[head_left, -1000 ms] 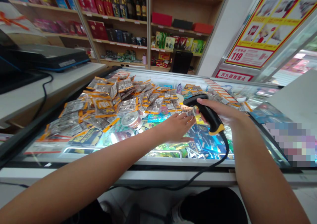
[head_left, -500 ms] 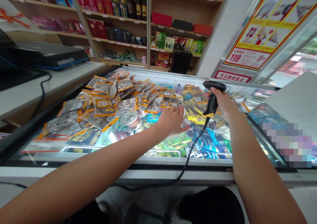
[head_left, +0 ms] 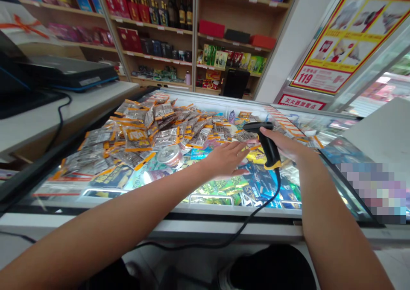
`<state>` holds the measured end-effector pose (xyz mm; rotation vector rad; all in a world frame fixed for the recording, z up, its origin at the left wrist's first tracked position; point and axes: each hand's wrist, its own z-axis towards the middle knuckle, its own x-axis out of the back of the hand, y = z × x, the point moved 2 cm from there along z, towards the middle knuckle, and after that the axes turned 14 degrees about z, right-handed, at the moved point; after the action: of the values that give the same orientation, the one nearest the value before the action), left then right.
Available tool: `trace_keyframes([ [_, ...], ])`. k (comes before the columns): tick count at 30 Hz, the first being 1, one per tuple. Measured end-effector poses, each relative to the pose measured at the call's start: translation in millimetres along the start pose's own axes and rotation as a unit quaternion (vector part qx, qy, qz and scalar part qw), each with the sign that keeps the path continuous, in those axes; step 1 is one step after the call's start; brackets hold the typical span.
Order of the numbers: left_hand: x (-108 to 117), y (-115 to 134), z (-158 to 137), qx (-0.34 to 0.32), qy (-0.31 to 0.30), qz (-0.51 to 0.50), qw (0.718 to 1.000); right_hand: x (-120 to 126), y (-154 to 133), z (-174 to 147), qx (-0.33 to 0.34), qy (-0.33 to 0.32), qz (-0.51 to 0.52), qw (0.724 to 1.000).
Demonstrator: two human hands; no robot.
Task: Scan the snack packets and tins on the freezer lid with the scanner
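Note:
My right hand (head_left: 285, 147) grips a black barcode scanner (head_left: 265, 142) with a yellow band at its base; its head points left and down. Its black cable (head_left: 237, 232) hangs down over the freezer's front edge. My left hand (head_left: 226, 158) lies flat, fingers together, on the glass lid of a chest freezer (head_left: 198, 211), its fingertips on a snack packet (head_left: 245, 138) just under the scanner's head. A large heap of silver-and-orange snack packets (head_left: 137, 136) covers the left and back of the lid.
A white counter (head_left: 48, 115) with a black device and cable stands at the left. Wooden shelves (head_left: 195, 29) with bottles and boxes line the back wall. A red-and-yellow poster (head_left: 346, 33) hangs at the right. A round tin (head_left: 168, 153) lies among the packets.
The scanner rose upright to the right half a second ago, then came back down and left over the packets. My left hand shifted slightly along the lid and stays flat.

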<state>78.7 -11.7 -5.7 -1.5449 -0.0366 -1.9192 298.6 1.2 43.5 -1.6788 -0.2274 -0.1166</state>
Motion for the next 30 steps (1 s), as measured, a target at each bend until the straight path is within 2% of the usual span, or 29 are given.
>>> trace_keyframes([
  [3,-3,2,-1,-0.059,0.004,-0.045,0.997,-9,-9,-11,0.017,-0.037,-0.005,0.999],
  [7,-3,4,-5,-0.060,-0.024,-0.089,0.994,-14,-17,-14,0.053,-0.008,-0.042,0.998],
  [11,3,7,-9,-0.054,-0.032,-0.106,0.992,-6,-10,-12,-0.016,0.017,-0.001,1.000],
  [14,6,8,-11,-0.053,-0.032,-0.106,0.992,1,-4,-10,-0.070,-0.003,-0.012,0.997],
  [18,6,7,-10,-0.056,-0.025,-0.097,0.993,3,-4,-10,-0.075,-0.057,-0.049,0.994],
  [25,2,8,-9,-0.062,-0.010,-0.071,0.996,1,-4,-10,-0.079,-0.068,-0.028,0.994],
  [28,7,7,-8,-0.037,-0.013,-0.042,0.998,0,-4,-9,-0.064,-0.033,0.005,0.997],
  [30,11,5,-6,0.002,-0.023,-0.015,1.000,2,-6,-7,-0.034,0.036,0.048,0.998],
])
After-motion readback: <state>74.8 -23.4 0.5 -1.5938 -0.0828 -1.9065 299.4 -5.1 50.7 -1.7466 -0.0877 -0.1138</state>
